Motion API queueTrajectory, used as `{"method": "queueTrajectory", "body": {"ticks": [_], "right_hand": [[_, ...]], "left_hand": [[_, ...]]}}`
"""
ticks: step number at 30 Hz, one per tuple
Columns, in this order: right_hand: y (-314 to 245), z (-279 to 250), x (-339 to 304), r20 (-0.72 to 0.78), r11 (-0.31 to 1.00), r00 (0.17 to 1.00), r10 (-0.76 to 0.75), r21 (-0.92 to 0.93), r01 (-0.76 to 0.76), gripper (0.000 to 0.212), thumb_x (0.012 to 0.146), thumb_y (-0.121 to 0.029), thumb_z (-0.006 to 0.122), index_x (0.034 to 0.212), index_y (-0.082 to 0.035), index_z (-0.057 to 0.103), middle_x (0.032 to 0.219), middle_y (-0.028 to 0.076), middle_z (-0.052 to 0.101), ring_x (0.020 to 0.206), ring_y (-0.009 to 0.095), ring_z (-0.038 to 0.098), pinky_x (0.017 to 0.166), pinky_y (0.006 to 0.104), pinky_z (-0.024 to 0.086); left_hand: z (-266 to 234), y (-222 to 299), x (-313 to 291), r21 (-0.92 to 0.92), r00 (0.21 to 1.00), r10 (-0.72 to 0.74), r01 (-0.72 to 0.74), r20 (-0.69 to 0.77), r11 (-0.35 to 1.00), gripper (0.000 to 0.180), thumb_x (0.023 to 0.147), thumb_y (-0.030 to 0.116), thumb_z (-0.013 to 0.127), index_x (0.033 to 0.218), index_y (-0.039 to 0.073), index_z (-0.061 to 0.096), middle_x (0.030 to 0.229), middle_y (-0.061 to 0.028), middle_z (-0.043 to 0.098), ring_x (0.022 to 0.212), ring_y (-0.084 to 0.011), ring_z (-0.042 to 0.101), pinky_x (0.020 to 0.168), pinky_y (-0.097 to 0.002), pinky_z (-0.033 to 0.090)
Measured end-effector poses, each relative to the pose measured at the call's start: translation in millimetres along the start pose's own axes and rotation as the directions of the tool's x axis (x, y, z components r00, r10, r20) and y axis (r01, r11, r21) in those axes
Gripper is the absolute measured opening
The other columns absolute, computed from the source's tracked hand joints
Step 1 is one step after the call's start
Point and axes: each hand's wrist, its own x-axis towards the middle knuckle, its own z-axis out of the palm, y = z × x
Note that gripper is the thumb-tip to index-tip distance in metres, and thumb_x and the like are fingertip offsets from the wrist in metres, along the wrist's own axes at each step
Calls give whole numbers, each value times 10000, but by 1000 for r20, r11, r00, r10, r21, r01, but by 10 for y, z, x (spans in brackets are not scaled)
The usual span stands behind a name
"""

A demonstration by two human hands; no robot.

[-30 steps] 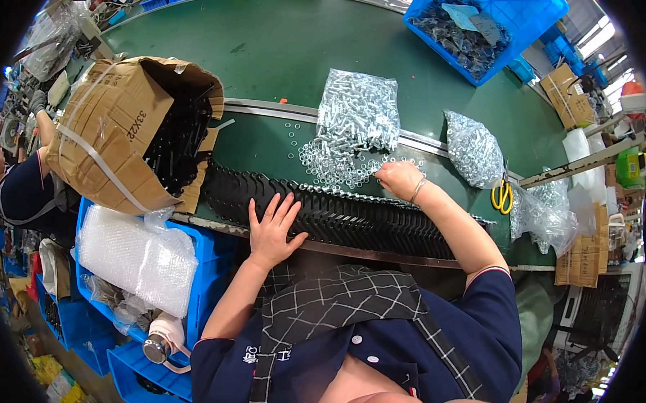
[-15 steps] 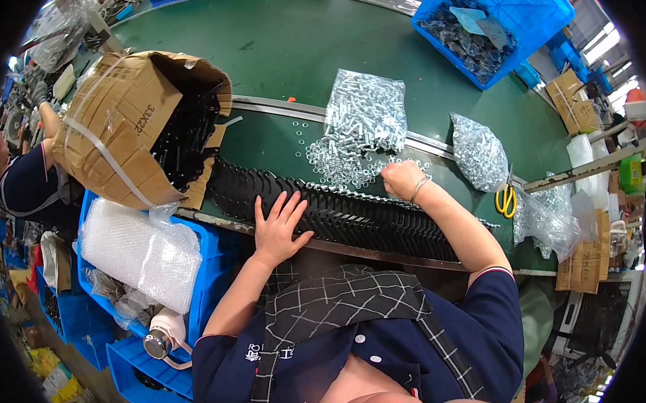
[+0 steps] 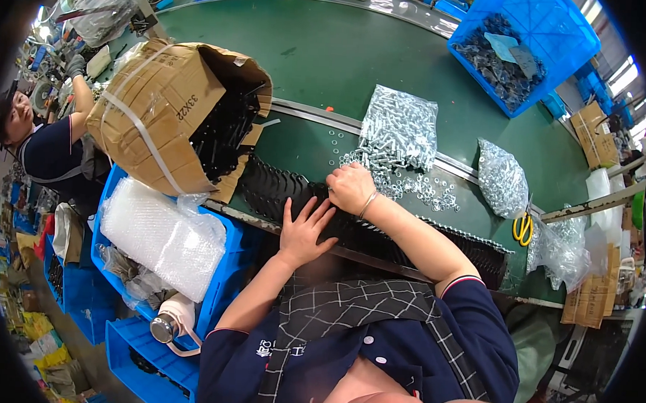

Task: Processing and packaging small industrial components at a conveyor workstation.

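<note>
A long row of overlapping black flat parts [image 3: 273,187] lies along the near edge of the green table. Spread fingers of my left hand [image 3: 305,233] rest flat on this row. Close to its right, my right hand [image 3: 351,190] is closed at the row's far edge, fingertips pinched together; what they hold, if anything, is too small to see. Shiny bolts [image 3: 473,238] line the far edge of the row further right. Just beyond my right hand are loose metal washers [image 3: 433,192], beside a clear bag of bolts [image 3: 400,125]. My right forearm hides the row's middle.
A tipped cardboard box [image 3: 157,111] of black parts stands left. Right are another hardware bag [image 3: 502,178], yellow-handled scissors [image 3: 523,229] and a blue crate [image 3: 560,50]. Bubble wrap [image 3: 164,234] fills a blue bin below. A co-worker [image 3: 52,139] is far left.
My right hand has moved left from the loose washers to the row, beside my left hand. My left hand stays spread on the black parts. The whole view has shifted, and more of the co-worker shows.
</note>
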Motion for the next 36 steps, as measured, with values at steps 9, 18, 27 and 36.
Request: {"method": "queueTrajectory", "body": {"ticks": [9, 18, 27, 36], "right_hand": [[-110, -24, -33, 146, 1000, 989, -5, 20, 2, 114, 713, -193, 655, 747, -86, 673, 791, 93, 659, 820, 277, 672, 654, 416, 558], [-152, 426, 41, -219, 986, 975, -19, -165, -18, 195, 739, -264, 598, 715, -81, 661, 729, 67, 671, 757, 242, 643, 679, 384, 464], [-202, 451, -23, -87, 983, 993, 82, -155, -95, 256, 841, -291, 536, 904, -88, 679, 888, 44, 710, 910, 218, 645, 888, 427, 374], [-243, 418, 52, 6, 977, 992, 127, -172, -124, 196, 817, -251, 529, 826, -89, 639, 806, 60, 682, 913, 234, 638, 930, 426, 355]], "left_hand": [[18, -24, 14, 23, 999, 43, -44, 17, 999, 706, 770, 501, 674, 1367, 151, 532, 1448, -17, 488, 1353, -237, 411, 1130, -634, 139], [108, -57, -55, 107, 990, 85, -98, 115, 989, 747, 816, 427, 620, 1451, 86, 421, 1494, -79, 433, 1426, -283, 322, 1148, -624, 60], [154, 6, -39, 171, 989, 62, -85, 136, 982, 742, 815, 449, 614, 1417, 52, 441, 1481, -88, 448, 1401, -335, 342, 1139, -650, 72], [237, -103, -44, 194, 991, 88, -106, 100, 975, 748, 828, 480, 596, 1411, 35, 448, 1457, -101, 472, 1388, -343, 357, 1142, -645, 75]]}}
